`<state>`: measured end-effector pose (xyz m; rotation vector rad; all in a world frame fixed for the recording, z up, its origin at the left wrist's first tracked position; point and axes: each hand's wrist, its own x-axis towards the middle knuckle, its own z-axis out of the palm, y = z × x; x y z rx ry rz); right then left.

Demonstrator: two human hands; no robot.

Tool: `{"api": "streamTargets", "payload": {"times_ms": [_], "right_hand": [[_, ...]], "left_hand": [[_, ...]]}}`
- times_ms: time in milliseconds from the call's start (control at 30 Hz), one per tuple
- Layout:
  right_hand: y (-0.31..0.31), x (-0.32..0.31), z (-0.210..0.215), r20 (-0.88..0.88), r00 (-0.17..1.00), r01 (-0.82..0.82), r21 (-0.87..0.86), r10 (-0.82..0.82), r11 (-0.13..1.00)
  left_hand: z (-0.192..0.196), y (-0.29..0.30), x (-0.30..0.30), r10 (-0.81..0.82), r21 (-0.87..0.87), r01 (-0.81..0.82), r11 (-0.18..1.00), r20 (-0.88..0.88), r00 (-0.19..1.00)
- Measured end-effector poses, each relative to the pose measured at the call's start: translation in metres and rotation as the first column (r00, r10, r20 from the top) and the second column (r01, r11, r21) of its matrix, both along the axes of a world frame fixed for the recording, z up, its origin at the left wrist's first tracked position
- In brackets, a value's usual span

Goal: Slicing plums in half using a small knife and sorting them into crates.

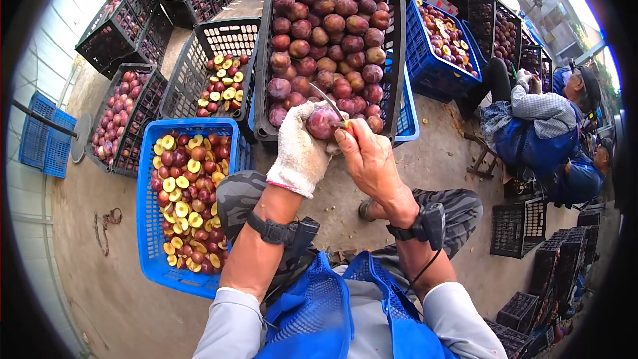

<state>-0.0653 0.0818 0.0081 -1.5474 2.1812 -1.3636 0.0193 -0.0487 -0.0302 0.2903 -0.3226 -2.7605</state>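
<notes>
My left hand (297, 150), in a whitish work glove, is closed around a reddish-purple plum (323, 123). My bare right hand (369, 160) grips a small knife (327, 98) by its handle, which is mostly hidden in the fingers. Its thin curved blade passes over the top of the plum and points up and left; whether it cuts into the skin I cannot tell. Both hands meet just in front of a black crate (397, 60) heaped with whole plums (332, 33).
Beside my left knee stands a blue basket (147, 226) of halved plums (189, 203). A black crate (179, 87) with fewer halves lies behind it. At right are a blue crate (415, 60) of cut plums and co-workers (545, 120) seated near stacked black crates (558, 266).
</notes>
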Motion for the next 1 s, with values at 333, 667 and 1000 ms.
{"api": "streamTargets", "payload": {"times_ms": [333,667,1000], "right_hand": [[-0.001,0.001,-0.010,0.146,0.989,0.025,-0.092,-0.011,0.995],[-0.008,0.013,-0.021,0.031,0.996,0.086,-0.012,-0.086,0.996],[0.002,-0.005,-0.021,0.351,0.936,0.017,0.026,-0.025,1.000]], "left_hand": [[-0.006,0.005,-0.013,0.064,-0.022,-0.061,0.998,0.139,0.988],[-0.013,0.009,-0.009,0.173,-0.054,-0.166,0.985,0.168,0.970],[-0.014,0.021,-0.025,0.263,-0.270,-0.209,0.940,0.181,0.948]]}}
